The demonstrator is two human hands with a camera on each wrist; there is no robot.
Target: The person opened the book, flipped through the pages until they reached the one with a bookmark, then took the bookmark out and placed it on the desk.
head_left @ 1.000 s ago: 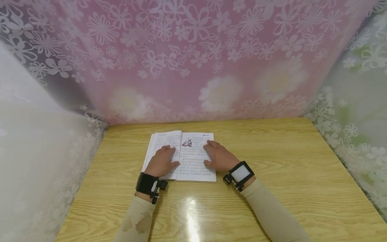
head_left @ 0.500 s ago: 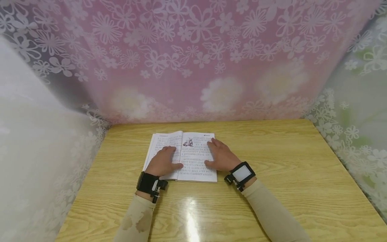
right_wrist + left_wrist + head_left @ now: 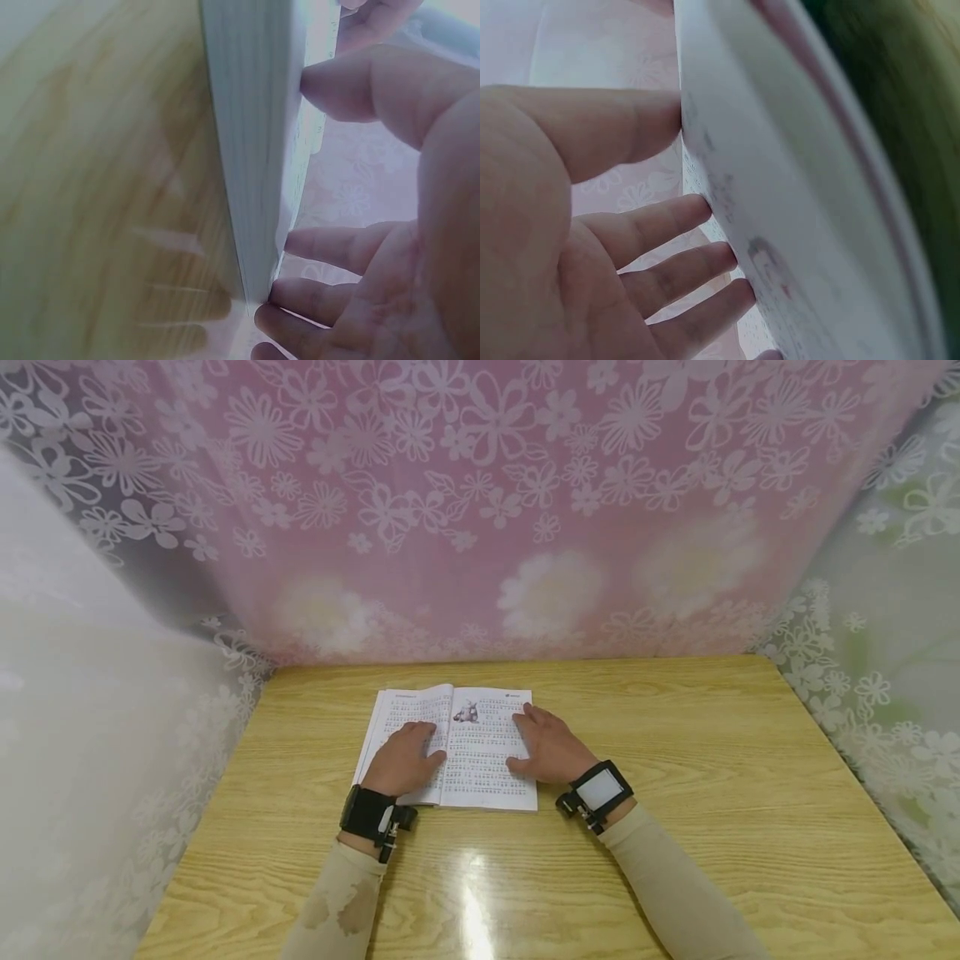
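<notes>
An open book [image 3: 486, 777] with printed text and a small animal picture lies flat on the wooden table. My left hand [image 3: 401, 762] rests on its left page, thumb pointing toward the center fold. In the left wrist view the fingertips [image 3: 697, 206] touch the page, with the palm raised off it. On the right page's outer edge is my right hand [image 3: 553, 750]. Its thumb and fingers [image 3: 330, 244] are spread, tips at the page and edge in the right wrist view, where the thick stack of page edges [image 3: 251, 135] shows.
The wood-grain table [image 3: 697, 760] extends to both sides and in front of the book. A pink floral curtain [image 3: 480, 527] hangs behind it, with pale floral sheets at left and right [image 3: 892, 693]. Black straps with devices [image 3: 600, 789] sit on both wrists.
The right hand has shifted slightly outward to the right page's edge. The left thumb moved toward the right page, then back to the fold. The book stays open at the same pages.
</notes>
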